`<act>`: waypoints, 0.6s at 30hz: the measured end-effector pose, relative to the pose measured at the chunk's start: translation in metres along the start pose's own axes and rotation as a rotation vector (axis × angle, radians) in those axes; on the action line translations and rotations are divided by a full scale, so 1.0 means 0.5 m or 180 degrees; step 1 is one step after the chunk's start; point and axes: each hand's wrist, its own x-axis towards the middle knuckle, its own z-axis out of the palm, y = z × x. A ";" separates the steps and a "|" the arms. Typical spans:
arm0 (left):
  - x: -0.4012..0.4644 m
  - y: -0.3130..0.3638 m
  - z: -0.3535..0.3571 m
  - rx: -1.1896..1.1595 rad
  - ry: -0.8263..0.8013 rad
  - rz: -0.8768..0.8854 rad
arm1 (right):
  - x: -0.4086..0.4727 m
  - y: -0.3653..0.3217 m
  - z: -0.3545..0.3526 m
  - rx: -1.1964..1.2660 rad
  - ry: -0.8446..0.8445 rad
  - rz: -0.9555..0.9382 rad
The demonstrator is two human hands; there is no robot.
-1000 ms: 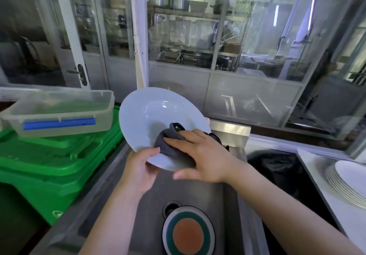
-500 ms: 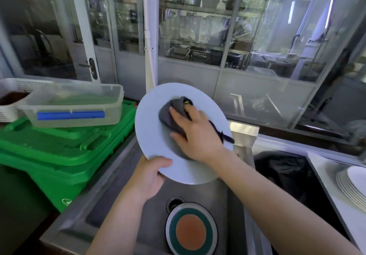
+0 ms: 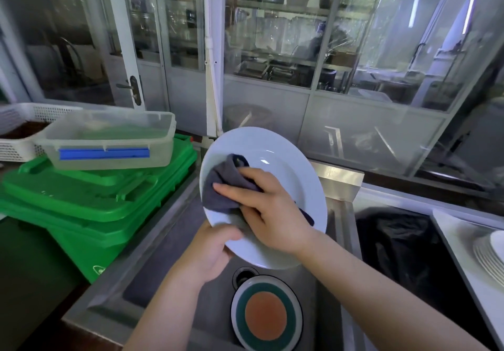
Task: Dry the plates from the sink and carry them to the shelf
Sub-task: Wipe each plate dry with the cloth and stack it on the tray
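A white plate (image 3: pixel 283 165) is held tilted above the steel sink (image 3: pixel 169 258). My left hand (image 3: pixel 211 252) grips its lower left rim, thumb on the front face. My right hand (image 3: pixel 268 208) presses a dark grey cloth (image 3: pixel 221 187) against the plate's left side, fingers spread over the cloth. A second plate (image 3: pixel 266 316) with an orange centre and green ring lies flat in the sink bottom beside the drain.
A stack of white plates (image 3: pixel 491 258) sits on the counter at the far right. Green bins (image 3: pixel 90 200) with a clear lidded box (image 3: pixel 109 140) stand on the left. A black bag-lined bin (image 3: pixel 395 241) is right of the sink. Glass partitions rise behind.
The cloth under my right hand has moved from the plate's lower part up and then across to its left side. The plate has turned a little in my left hand.
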 end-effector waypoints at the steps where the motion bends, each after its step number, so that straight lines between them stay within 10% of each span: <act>1: 0.001 -0.001 0.006 0.0038 0.0022 -0.0011 | 0.017 -0.002 0.004 -0.0094 0.0107 -0.0030; 18: -0.009 -0.029 0.006 -0.0544 0.0267 0.0472 | -0.043 0.175 -0.086 -0.0985 0.0052 0.1380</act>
